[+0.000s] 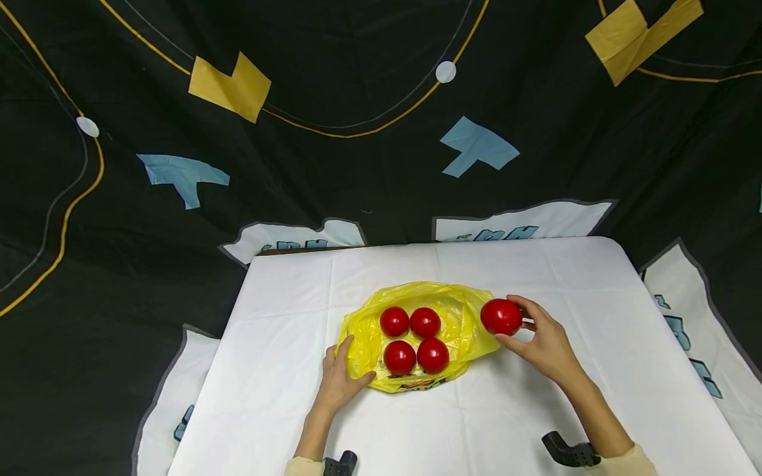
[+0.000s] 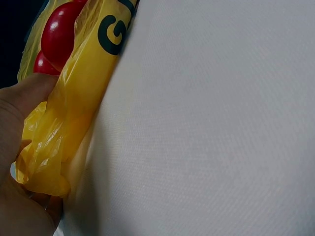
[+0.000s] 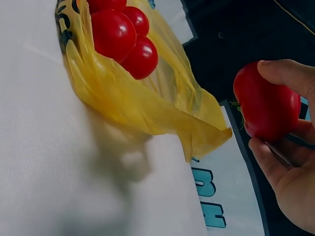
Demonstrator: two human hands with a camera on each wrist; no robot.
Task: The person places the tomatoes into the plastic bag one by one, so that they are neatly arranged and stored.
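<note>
A yellow plastic bag (image 1: 362, 327) lies spread open on the white-covered table, dark lettering along its near side. Several red tomatoes (image 1: 432, 356) sit clustered inside it. My left hand (image 1: 342, 382) holds the bag's left end, the thumb over the near rim and the other fingers around the outer side. Off the bag's right end, my right hand (image 1: 544, 345) grips one more tomato (image 1: 501, 317) between thumb and fingers. In the right wrist view this tomato (image 3: 268, 105) shows a green stem end turned toward the bag, and it is held up above the table.
The white cloth-covered table (image 1: 625, 344) extends around the bag on all sides. Behind it hangs a black cloth (image 1: 357, 178) with yellow, blue and white patches. A black wrist mount (image 1: 570, 451) sits on the right wrist, another (image 1: 340, 463) on the left.
</note>
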